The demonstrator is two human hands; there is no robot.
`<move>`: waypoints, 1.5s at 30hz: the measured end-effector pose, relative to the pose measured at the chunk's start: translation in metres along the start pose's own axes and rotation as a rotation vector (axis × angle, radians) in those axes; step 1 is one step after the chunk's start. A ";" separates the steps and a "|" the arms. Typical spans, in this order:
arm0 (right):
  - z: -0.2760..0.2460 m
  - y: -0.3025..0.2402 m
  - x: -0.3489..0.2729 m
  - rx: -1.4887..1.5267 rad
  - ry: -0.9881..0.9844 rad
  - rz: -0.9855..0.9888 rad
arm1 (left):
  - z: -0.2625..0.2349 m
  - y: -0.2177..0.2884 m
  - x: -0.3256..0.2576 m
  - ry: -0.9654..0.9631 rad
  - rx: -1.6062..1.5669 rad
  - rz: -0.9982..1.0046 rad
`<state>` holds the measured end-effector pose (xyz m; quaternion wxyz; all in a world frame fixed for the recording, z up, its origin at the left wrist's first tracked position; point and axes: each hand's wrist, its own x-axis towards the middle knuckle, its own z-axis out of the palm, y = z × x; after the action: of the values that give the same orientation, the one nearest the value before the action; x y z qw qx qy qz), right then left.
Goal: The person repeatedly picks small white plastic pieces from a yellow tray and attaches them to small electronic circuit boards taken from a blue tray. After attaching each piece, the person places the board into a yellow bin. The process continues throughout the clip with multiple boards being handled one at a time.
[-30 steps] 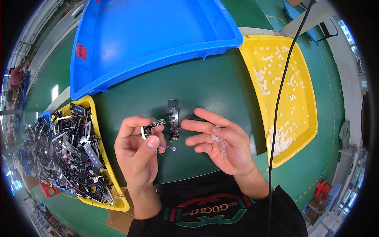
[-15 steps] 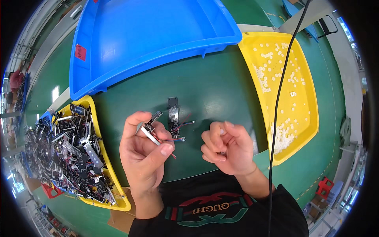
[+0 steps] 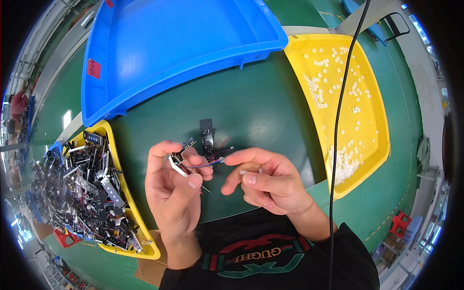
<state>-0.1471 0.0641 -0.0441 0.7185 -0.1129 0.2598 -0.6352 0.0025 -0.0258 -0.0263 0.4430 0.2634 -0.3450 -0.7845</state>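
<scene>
My left hand [image 3: 175,193] pinches a small black electronic assembly [image 3: 187,144] with a white strip [image 3: 178,166] along it. Thin red and blue wires run from it to the right, ending in a small round part [image 3: 221,159]. My right hand [image 3: 278,183] is close by, its index finger stretched out beside that round part; I cannot tell if they touch. Small white pieces [image 3: 243,172] show between its thumb and curled fingers. Behind both hands, a second black assembly [image 3: 207,133] with wires lies on the green table [image 3: 261,106].
A yellow tray [image 3: 126,193] heaped with similar black assemblies is at the left. On the right, another yellow tray [image 3: 369,121] holds scattered small white discs [image 3: 344,164]. A large blue tray [image 3: 169,67] spans the back. A black cable [image 3: 337,130] hangs down in front of the right tray.
My right hand has moved left toward the wire end, its index finger now extended and white pieces showing in its grip. The round part has risen slightly; my left hand keeps its hold.
</scene>
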 end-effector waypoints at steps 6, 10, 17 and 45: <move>-0.012 0.013 0.002 0.256 -0.028 -0.073 | -0.001 -0.004 -0.002 -0.077 0.012 0.023; -0.007 0.018 0.003 0.224 0.012 -0.124 | 0.002 -0.005 -0.004 -0.070 0.091 0.020; 0.000 0.014 0.005 0.172 0.038 -0.161 | 0.001 -0.012 -0.004 -0.081 0.141 0.085; 0.012 0.031 0.002 -0.075 0.081 -0.456 | 0.010 -0.023 -0.007 0.036 0.343 0.400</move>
<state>-0.1147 0.0651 -0.0496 0.5406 -0.1696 0.2795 -0.7752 -0.0131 -0.0079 -0.0368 0.5439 0.2751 -0.5104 -0.6066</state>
